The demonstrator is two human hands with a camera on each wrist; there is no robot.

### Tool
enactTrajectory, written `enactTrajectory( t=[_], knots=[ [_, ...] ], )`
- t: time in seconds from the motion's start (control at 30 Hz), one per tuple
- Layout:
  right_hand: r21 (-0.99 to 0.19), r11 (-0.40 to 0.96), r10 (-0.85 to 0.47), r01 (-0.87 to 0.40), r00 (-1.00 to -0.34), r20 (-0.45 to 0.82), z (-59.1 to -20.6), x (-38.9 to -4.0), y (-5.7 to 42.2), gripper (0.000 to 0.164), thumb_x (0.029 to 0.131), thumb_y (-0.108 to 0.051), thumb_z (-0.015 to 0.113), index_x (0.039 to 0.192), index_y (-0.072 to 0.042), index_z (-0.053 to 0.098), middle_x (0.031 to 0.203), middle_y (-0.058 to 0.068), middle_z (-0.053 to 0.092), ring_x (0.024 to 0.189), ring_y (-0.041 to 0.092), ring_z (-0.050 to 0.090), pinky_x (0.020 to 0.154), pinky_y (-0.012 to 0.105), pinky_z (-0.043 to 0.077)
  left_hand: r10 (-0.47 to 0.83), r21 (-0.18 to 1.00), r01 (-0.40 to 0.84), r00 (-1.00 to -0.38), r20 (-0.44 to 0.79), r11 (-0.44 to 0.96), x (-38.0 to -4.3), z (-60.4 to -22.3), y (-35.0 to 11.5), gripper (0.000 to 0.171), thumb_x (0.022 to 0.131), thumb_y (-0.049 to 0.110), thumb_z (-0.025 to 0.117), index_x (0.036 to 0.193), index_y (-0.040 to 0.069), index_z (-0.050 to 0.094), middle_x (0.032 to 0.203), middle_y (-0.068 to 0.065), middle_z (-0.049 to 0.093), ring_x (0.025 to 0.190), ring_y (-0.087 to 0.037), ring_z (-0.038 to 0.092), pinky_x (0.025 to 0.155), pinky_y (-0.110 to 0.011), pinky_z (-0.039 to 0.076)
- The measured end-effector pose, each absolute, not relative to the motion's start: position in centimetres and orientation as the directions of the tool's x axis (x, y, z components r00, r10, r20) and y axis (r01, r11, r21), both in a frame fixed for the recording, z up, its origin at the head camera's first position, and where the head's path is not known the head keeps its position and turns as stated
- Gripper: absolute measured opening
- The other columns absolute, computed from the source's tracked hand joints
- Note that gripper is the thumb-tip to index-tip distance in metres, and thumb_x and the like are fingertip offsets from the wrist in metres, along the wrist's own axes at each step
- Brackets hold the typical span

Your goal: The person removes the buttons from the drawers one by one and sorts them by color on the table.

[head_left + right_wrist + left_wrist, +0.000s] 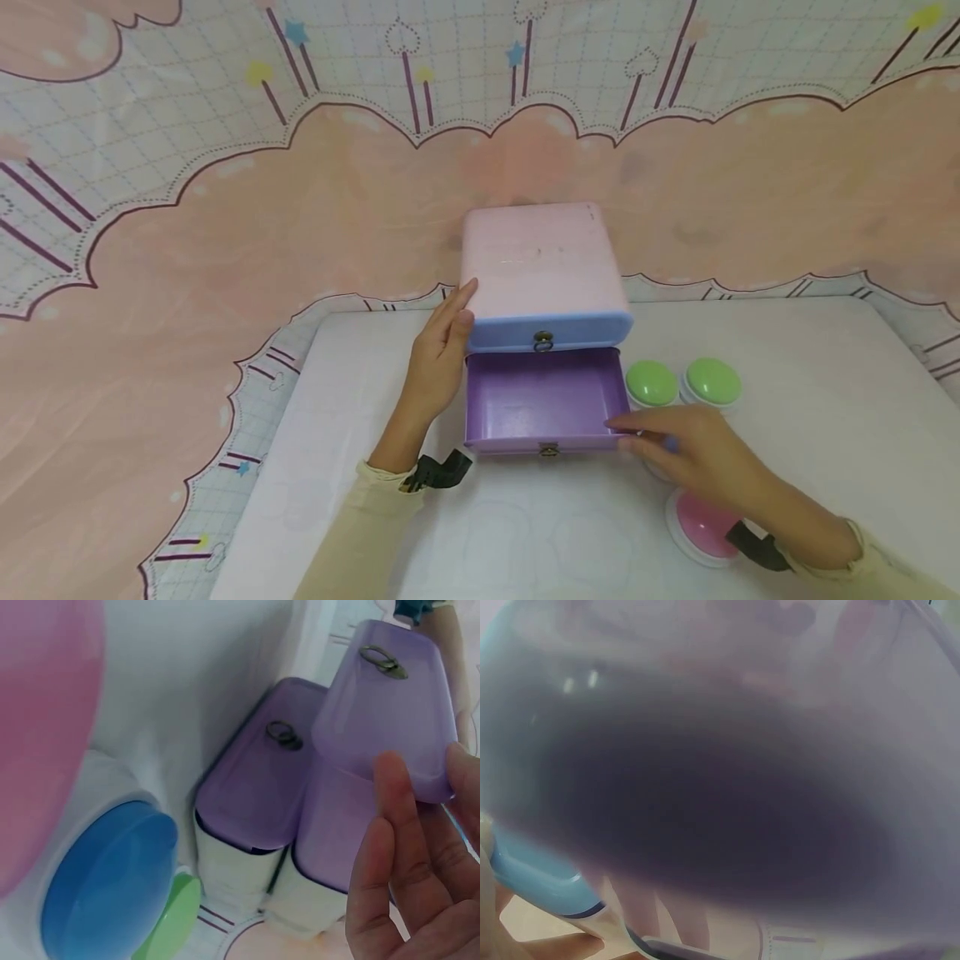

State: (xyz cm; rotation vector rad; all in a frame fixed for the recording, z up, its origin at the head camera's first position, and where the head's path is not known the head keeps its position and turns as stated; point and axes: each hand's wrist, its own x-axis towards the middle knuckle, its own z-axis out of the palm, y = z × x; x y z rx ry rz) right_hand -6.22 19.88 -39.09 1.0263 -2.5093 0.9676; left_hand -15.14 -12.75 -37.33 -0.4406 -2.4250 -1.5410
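Observation:
A small chest of drawers [543,258] with a pink top stands at the back of the table. Its upper drawer has a blue front [495,333] and is closed. Below, a purple drawer [540,400] is pulled out, with nothing visible inside. My left hand [438,358] rests on the chest's left side, fingers extended. In the left wrist view, a dark blur covers most of the picture. My right hand [693,450] pinches the purple drawer's front right corner. Another purple drawer front [251,772] with a ring pull is closed beside it in the right wrist view.
Two round buttons with green domes [651,383] stand right of the chest. A pink-domed button [705,525] lies nearer, below my right hand. A blue-domed button [109,881] shows in the right wrist view. Patterned cloth [360,200] hangs behind the white table [337,375].

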Motion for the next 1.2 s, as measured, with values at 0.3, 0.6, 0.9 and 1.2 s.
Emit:
enactTrajectory(
  t=[0.3, 0.6, 0.9, 1.2],
  knots=[
    [-0.459, 0.482, -0.519, -0.746, -0.666, 0.537, -38.9, -7.0, 19.5, 0.029, 0.075, 0.002, 0.084, 0.098, -0.014, 0.081, 0.089, -0.008, 0.078, 0.074, -0.005, 0.063, 0.064, 0.009, 0.052, 0.130, 0.839, 0.373, -0.927, 0.351, 0.395, -15.1, -37.2, -12.8, 0.047, 0.110, 0.047, 0.039, 0.154, 0.035, 0.045, 0.162, 0.012, 0.039, 0.154, -0.010, 0.028, 0.128, -0.043, 0.023],
    [-0.476, 0.543, -0.492, -0.691, -0.722, 0.487, -38.2, -8.4, 18.8, 0.022, 0.082, -0.001, 0.081, 0.100, -0.014, 0.081, 0.083, -0.010, 0.075, 0.071, -0.007, 0.063, 0.063, 0.010, 0.052, 0.132, 0.842, 0.374, -0.927, 0.351, 0.388, -15.1, -37.3, -12.8, 0.045, 0.110, 0.044, 0.040, 0.154, 0.035, 0.045, 0.162, 0.012, 0.038, 0.155, -0.011, 0.028, 0.128, -0.043, 0.023],
    [-0.497, 0.596, -0.449, -0.630, -0.775, 0.444, -38.1, -10.4, 18.6, 0.016, 0.086, -0.002, 0.079, 0.100, -0.010, 0.080, 0.073, -0.011, 0.070, 0.065, -0.005, 0.057, 0.056, 0.016, 0.050, 0.133, 0.836, 0.378, -0.925, 0.355, 0.397, -15.2, -37.3, -12.8, 0.045, 0.111, 0.042, 0.039, 0.154, 0.034, 0.045, 0.162, 0.012, 0.038, 0.154, -0.010, 0.028, 0.128, -0.043, 0.023],
    [-0.484, 0.691, -0.359, -0.537, -0.836, 0.416, -37.9, -9.7, 17.9, 0.025, 0.086, -0.014, 0.083, 0.110, -0.012, 0.079, 0.095, -0.001, 0.078, 0.072, 0.006, 0.067, 0.062, 0.024, 0.057, 0.131, 0.835, 0.366, -0.930, 0.343, 0.411, -15.1, -37.3, -12.8, 0.046, 0.110, 0.045, 0.039, 0.155, 0.035, 0.044, 0.163, 0.011, 0.038, 0.155, -0.015, 0.029, 0.127, -0.044, 0.024]
  ],
)
